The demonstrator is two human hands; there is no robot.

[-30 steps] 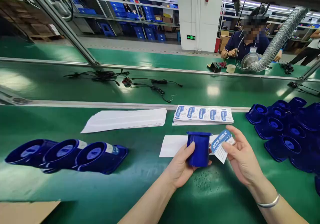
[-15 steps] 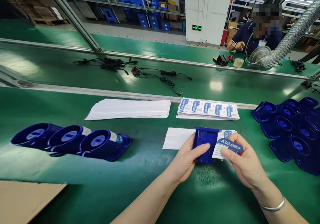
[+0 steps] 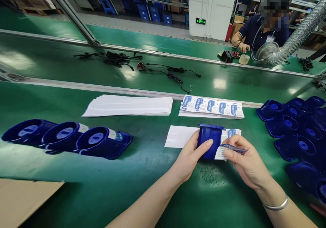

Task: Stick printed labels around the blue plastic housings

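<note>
My left hand (image 3: 189, 156) grips a dark blue plastic housing (image 3: 210, 140) held just above the green bench. My right hand (image 3: 248, 163) pinches a white-and-blue printed label (image 3: 229, 150) and holds it against the housing's right side, nearly edge-on to the camera. Under the housing lies a white backing strip (image 3: 178, 136) with one label left at its right end. A stack of label sheets (image 3: 211, 106) lies just behind it.
Three labelled blue housings (image 3: 66, 138) lie in a row at left. Several more blue housings (image 3: 297, 129) are heaped at right. A stack of white strips (image 3: 129, 105) lies behind. Cardboard (image 3: 22, 197) sits at the near left corner. A person (image 3: 265, 31) works across the belt.
My right hand has brought the label down from beside the housing onto its right side. The view has tilted slightly downward.
</note>
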